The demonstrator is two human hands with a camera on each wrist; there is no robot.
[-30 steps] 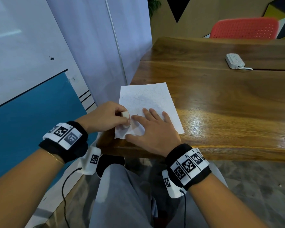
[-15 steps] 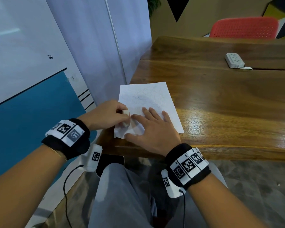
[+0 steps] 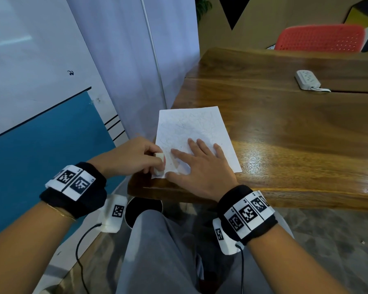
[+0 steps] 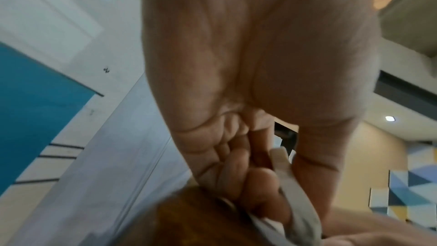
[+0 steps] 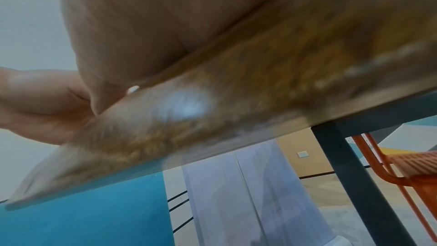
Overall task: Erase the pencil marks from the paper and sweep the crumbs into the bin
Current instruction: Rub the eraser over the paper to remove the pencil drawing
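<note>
Here left hand (image 3: 134, 158) pinches eraser (image 3: 159, 164), right hand (image 3: 202, 168) flat on paper (image 3: 191, 126)

One paper (image 3: 197, 132); one eraser (image 3: 159, 164); one power strip (image 3: 307, 79); one chair (image 3: 319, 39).

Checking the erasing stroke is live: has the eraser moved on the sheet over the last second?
Yes. The eraser, pinched in the left hand, has slid toward the person, closer to the paper's near left corner.

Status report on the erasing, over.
Left hand pinching eraser at paper's near-left corner. Right hand flat, pinning sheet. Pencil marks remain. Nothing in the way.
</note>
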